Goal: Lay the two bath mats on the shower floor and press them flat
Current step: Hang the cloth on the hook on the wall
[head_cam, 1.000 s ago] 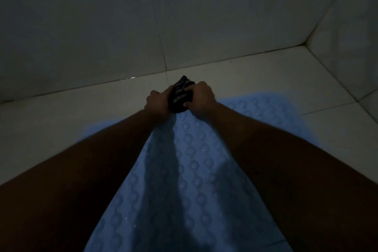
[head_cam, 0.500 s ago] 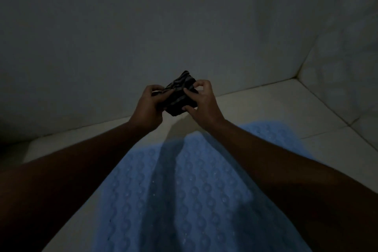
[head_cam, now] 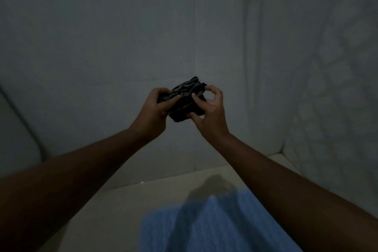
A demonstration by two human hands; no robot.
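While the blue mat (head_cam: pixel 204 229) lies below, left hand (head_cam: pixel 152 109) and right hand (head_cam: pixel 209 111) pinch a striped bundle (head_cam: pixel 184 99) midair.

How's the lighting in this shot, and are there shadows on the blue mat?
Head view: dim and grainy; arm shadows fall across the blue mat and the pale floor; the striped bundle is nearly black, its detail lost.

You face a dim, tiled shower corner.
Pale back wall (head_cam: pixel 102 47) meets a patterned side wall (head_cam: pixel 337 88) on your right; the light floor (head_cam: pixel 122 206) shows below, low light throughout.
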